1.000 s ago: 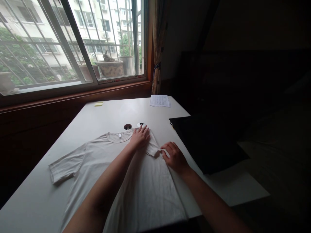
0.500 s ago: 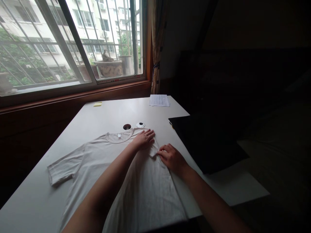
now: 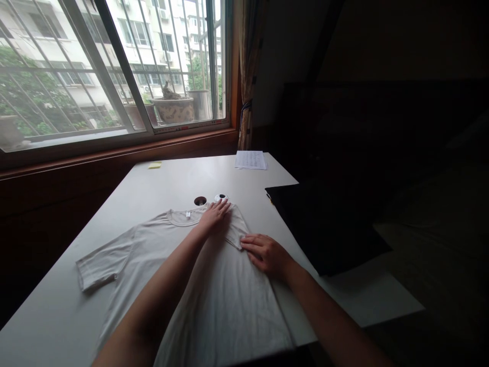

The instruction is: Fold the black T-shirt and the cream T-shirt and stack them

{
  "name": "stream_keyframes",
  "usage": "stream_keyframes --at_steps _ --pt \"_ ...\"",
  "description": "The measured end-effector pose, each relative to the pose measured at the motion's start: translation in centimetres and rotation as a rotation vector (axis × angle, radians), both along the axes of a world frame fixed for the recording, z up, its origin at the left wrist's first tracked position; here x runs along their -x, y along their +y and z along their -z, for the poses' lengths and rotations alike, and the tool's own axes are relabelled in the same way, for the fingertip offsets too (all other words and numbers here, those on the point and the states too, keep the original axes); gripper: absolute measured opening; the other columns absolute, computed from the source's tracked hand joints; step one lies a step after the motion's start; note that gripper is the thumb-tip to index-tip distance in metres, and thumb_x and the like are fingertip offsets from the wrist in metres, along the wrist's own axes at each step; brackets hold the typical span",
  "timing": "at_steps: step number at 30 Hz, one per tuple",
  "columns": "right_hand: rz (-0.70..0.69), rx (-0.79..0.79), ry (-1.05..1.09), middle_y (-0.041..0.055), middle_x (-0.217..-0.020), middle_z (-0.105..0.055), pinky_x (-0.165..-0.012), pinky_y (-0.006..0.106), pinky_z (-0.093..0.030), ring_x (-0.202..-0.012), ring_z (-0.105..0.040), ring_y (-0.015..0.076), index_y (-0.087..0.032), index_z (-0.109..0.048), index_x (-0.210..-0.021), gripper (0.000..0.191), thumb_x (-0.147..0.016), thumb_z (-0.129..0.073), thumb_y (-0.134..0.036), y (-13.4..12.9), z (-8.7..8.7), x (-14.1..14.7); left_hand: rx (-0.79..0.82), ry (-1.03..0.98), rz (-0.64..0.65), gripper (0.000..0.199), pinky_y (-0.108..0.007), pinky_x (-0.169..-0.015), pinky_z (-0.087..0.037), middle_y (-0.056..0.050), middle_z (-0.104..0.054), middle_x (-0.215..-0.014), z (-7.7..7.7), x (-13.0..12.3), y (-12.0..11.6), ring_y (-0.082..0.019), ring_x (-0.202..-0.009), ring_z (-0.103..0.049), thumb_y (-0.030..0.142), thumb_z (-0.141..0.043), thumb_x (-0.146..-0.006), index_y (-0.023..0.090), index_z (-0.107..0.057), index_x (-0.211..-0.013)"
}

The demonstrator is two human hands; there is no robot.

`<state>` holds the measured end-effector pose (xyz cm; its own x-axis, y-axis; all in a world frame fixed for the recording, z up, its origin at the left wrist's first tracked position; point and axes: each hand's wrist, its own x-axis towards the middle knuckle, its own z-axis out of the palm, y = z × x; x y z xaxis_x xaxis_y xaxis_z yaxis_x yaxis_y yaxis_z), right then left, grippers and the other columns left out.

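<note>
A white T-shirt point(image 3: 153, 244) lies collar-away on the pale bench point(image 3: 175, 181), one sleeve point(image 3: 105, 260) spread out to the left and the other sleeve point(image 3: 236, 228) turned in over the body. The left hand point(image 3: 216, 213) rests flat on the shoulder by the collar point(image 3: 181, 219), its grip spread and palm down; the right hand point(image 3: 267, 252) has its fingertips on the turned-in sleeve's cuff corner, and whether that grip pinches cloth or merely presses cannot be told. The likeliest fault is creasing: if the left palm slides while the cuff is tugged, the shoulder could bunch and the collar twist. Letting go early might allow the sleeve to spring outward, and a forearm dragging across the body could ruck the loose fabric below. The shirt's lower end reaches the bench's near edge, so a pull toward the person may draw it over. On the right, a strip of bare bench separates the shirt from a dark cloth point(image 3: 324, 224), leaving modest room for that hand. Beyond the collar sit a round hole point(image 3: 200, 201) and a white ring point(image 3: 221, 197), the latter just beside the left fingertips; past them the surface is broad, with papers point(image 3: 251, 160) and a yellow note point(image 3: 154, 165) well apart.
</note>
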<state>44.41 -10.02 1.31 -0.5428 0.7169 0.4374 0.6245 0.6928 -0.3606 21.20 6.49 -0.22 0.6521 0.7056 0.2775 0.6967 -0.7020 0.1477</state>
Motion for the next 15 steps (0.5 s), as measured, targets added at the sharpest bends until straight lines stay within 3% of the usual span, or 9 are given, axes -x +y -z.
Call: stream_keyframes --at_steps 5,9,12,15 --pt "0.022 -0.008 -0.013 0.0064 -0.127 -0.07 -0.105 0.045 -0.049 -0.119 -0.063 0.0246 -0.025 -0.071 -0.122 0.033 -0.091 -0.063 -0.018 0.1 0.1 -0.1 -0.031 -0.011 0.019 0.039 -0.05 -0.122 -0.028 -0.012 -0.049 -0.153 -1.0 3.6 -0.8 -0.027 -0.149 -0.032 0.03 -0.04 -0.106 0.019 -0.058 -0.139" --pt "0.058 -0.022 -0.033 0.0063 -0.122 -0.072 -0.1 0.043 -0.05 -0.113 -0.065 0.024 -0.025 -0.073 -0.116 0.027 -0.093 -0.062 -0.019 0.1 -0.1 -0.2 -0.049 -0.017 0.015 0.042 -0.054 -0.122 -0.028 -0.01 -0.052 -0.151 -1.2 7.0 -2.7 -0.028 -0.15 -0.032 0.034 -0.039 -0.106 0.02 -0.055 -0.142" --pt "0.088 -0.034 -0.051 0.0065 -0.118 -0.073 -0.097 0.042 -0.051 -0.108 -0.066 0.0231 -0.025 -0.074 -0.113 0.024 -0.094 -0.061 -0.02 0.1 -0.1 -0.2 -0.075 -0.006 -0.055 0.044 -0.057 -0.121 -0.028 -0.01 -0.049 -0.153 -1.1 11.2 -4.2 -0.03 -0.15 -0.031 0.036 -0.037 -0.106 0.02 -0.051 -0.145" --pt "0.114 -0.047 -0.067 0.0071 -0.115 -0.074 -0.097 0.041 -0.05 -0.106 -0.067 0.0227 -0.023 -0.074 -0.111 0.021 -0.097 -0.058 -0.021 0.2 0.0 -0.1 -0.104 -0.019 -0.206 0.045 -0.059 -0.118 -0.032 -0.012 -0.052 -0.15 -1.0 17.5 -5.4 -0.032 -0.147 -0.036 0.035 -0.038 -0.104 0.019 -0.052 -0.143"
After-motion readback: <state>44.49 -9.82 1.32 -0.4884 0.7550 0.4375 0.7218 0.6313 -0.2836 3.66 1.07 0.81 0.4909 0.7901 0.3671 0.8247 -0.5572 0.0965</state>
